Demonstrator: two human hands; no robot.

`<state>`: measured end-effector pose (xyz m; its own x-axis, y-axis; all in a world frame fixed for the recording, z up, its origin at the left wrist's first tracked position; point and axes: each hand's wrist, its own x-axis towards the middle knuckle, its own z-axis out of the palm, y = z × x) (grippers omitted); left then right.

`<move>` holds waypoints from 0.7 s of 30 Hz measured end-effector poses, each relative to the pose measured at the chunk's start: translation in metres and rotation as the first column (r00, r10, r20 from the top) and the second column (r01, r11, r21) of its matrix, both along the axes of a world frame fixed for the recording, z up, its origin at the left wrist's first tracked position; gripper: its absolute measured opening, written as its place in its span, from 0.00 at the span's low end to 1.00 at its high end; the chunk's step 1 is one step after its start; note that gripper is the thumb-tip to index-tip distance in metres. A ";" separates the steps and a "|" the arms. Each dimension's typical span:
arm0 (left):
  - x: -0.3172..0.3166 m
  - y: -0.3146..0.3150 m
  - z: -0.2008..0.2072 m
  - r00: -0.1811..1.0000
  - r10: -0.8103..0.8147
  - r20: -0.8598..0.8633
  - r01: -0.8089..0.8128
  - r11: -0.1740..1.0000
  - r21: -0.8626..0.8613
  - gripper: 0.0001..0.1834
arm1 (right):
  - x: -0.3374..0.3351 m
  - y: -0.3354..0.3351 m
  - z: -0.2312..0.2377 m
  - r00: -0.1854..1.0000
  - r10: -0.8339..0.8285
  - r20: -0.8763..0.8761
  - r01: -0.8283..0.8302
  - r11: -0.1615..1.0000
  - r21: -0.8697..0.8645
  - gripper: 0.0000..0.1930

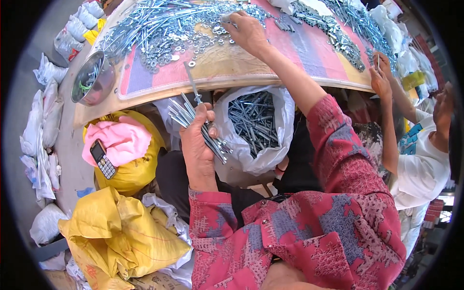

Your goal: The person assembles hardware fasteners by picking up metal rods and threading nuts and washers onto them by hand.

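Note:
My left hand [199,140] is closed around a bundle of long silvery bolts [180,112] in front of the table edge. One bolt [191,79] stands up above the others, with a washer-like ring near my thumb. Over the table, my right hand [249,35] reaches into the far part of a heap of loose washers [157,54], its fingers drawn together. Something pale shows at its fingertips; I cannot make out what they hold. Behind the washers lies a large pile of long bolts [145,24]. Below the edge, a white sack [285,113] is filled with bolts [251,121].
A metal bowl [104,87] with some parts stands at the table's left corner. A pink cloth [121,137] and a phone [102,158] rest on a yellow sack [130,181]. At right, a co-worker's hands [381,77] hold a thin part beside more piled hardware [333,38].

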<state>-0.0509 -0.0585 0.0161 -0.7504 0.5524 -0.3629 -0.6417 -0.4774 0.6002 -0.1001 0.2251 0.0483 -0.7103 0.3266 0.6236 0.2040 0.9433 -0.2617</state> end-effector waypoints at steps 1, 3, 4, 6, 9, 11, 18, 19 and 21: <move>-0.001 -0.002 0.000 1.000 0.002 -0.014 -0.002 1.000 0.017 0.11 | 0.006 -0.007 0.001 0.999 -0.011 0.049 0.014 0.997 -0.075 0.12; -0.001 -0.003 -0.001 1.000 -0.003 -0.025 0.004 0.999 0.034 0.11 | 0.010 -0.026 -0.010 0.992 0.105 -0.067 -0.116 0.977 -0.178 0.11; -0.001 -0.002 -0.001 1.000 -0.002 -0.017 0.002 1.000 0.019 0.11 | 0.008 -0.039 -0.012 0.978 0.199 -0.056 -0.207 0.959 -0.195 0.11; 0.000 0.002 -0.001 1.000 -0.008 -0.009 0.008 1.000 0.003 0.10 | -0.005 -0.054 -0.021 0.967 0.253 -0.009 -0.253 0.962 -0.101 0.11; 0.001 0.007 -0.003 0.999 -0.047 -0.010 0.047 0.999 0.017 0.09 | -0.035 -0.059 -0.039 0.989 0.118 0.093 -0.123 0.991 0.053 0.12; 0.005 0.010 -0.002 0.998 -0.050 -0.023 0.049 0.997 -0.058 0.09 | -0.041 -0.057 -0.037 0.974 0.007 0.227 -0.020 0.998 0.056 0.13; 0.009 0.010 -0.002 0.981 -0.156 -0.118 0.144 0.984 -0.103 0.10 | 0.035 -0.074 0.002 0.982 0.149 -0.120 -0.183 0.548 -0.816 0.17; 0.011 0.014 0.000 0.964 -0.223 -0.147 0.206 0.971 -0.121 0.10 | 0.045 -0.074 0.001 0.985 0.128 -0.119 -0.170 0.556 -0.813 0.17; 0.020 0.024 -0.002 0.959 -0.214 -0.184 0.196 0.974 -0.112 0.11 | 0.060 -0.076 -0.005 0.946 0.106 -0.306 -0.323 0.271 -0.907 0.15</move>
<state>-0.0310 -0.0342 0.0145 -0.6854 0.6727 -0.2786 -0.5873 -0.2847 0.7576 -0.0397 0.1489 0.0430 -0.7857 0.6101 0.1022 -0.1087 0.0265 -0.9937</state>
